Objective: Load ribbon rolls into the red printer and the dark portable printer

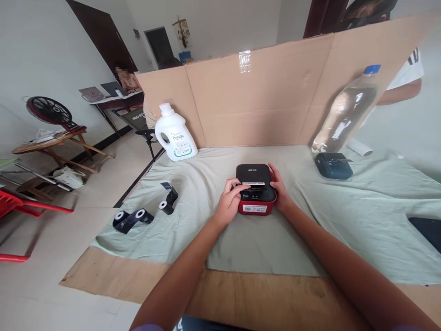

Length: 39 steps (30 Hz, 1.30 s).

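A boxy label printer [254, 174], black on top with a red lower body, sits on the pale green cloth in front of me. My left hand [229, 200] is against its left side, with the index finger reaching over the lid to the dark slot and the white strip [253, 184] beside it. Along the printer's right side, my right hand [279, 189] is wrapped with its fingers on the edge. A white label [255, 208] is on the red front face. The fingers of my left hand partly cover the lid.
Black rolls of ribbon or film [132, 219] lie partly unwound at left, with another roll [168, 202] nearby. A white jug [175, 135], a large clear bottle [347, 112] and a dark printer [333, 165] stand before the cardboard screen [248, 105]. People are behind it.
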Available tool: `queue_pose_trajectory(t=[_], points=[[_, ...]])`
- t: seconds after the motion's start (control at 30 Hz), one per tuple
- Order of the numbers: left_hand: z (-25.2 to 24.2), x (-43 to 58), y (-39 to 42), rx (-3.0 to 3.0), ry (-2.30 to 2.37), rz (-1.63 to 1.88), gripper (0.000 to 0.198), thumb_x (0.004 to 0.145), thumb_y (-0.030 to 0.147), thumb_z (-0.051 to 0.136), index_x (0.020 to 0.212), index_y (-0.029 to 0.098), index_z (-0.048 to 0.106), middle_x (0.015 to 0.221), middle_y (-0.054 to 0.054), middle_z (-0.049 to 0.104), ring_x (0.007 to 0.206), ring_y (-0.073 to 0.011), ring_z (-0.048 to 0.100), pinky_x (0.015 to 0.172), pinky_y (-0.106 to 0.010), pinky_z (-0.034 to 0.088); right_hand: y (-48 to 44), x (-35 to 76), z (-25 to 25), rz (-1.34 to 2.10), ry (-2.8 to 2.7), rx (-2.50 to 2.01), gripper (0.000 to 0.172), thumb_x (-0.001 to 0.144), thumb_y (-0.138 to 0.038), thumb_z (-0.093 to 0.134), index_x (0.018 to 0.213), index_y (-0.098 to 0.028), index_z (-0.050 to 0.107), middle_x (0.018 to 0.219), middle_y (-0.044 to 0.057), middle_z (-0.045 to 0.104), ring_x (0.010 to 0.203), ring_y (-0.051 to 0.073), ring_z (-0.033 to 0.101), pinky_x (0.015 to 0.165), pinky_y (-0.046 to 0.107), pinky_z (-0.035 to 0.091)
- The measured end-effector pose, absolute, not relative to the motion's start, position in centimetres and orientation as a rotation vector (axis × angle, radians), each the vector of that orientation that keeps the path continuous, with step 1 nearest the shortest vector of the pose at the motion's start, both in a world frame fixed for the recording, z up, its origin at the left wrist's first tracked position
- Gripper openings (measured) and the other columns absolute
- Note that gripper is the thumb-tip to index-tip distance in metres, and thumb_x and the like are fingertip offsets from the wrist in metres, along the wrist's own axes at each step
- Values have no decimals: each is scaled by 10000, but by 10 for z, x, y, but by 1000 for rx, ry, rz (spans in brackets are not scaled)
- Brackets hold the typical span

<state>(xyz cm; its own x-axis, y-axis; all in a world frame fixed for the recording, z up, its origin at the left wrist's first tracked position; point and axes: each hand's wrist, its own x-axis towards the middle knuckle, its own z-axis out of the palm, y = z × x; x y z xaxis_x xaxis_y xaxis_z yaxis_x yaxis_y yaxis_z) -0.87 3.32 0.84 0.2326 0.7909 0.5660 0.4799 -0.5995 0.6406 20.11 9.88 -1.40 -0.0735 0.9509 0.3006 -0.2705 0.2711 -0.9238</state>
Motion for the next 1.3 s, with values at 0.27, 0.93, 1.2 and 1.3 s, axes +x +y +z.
queue_pose_trajectory(t=[0.27,0.93,1.2,1.3], points=[[8,-16,26,2171,1065,1270,307,908,282,642,1207,211,629,1607,-142,254,1451,-295,388,1140,-429,425,60,213,-9,1215,-1163,-880,596,825,-497,598,1388,-308,548,1509,45,528,1436,319,438,1211,555,318],[78,-167,102,2200,1218,1103,276,688,78,617,940,189,613,1452,-163,550,1479,-324,376,1115,-488,416,124,28,18,941,-1697,-706,907,819,-464,732,1547,-260,230,1512,130,472,1387,308,466,1207,522,330],[74,-267,154,1932,1447,1179,229,594,134,463,756,167,623,1459,-141,558,1313,-320,542,1002,-452,504,190,-89,-8,1031,-1690,-737,1069,806,-424,730,1597,-231,37,1646,128,257,1522,328,223,1258,560,174],[57,-282,160,1808,1463,1263,240,545,151,442,706,172,620,1451,-115,570,1260,-324,567,991,-460,511,198,-107,-17,977,-1772,-819,1073,803,-358,705,1597,-132,19,1670,186,155,1543,349,167,1260,553,160]])
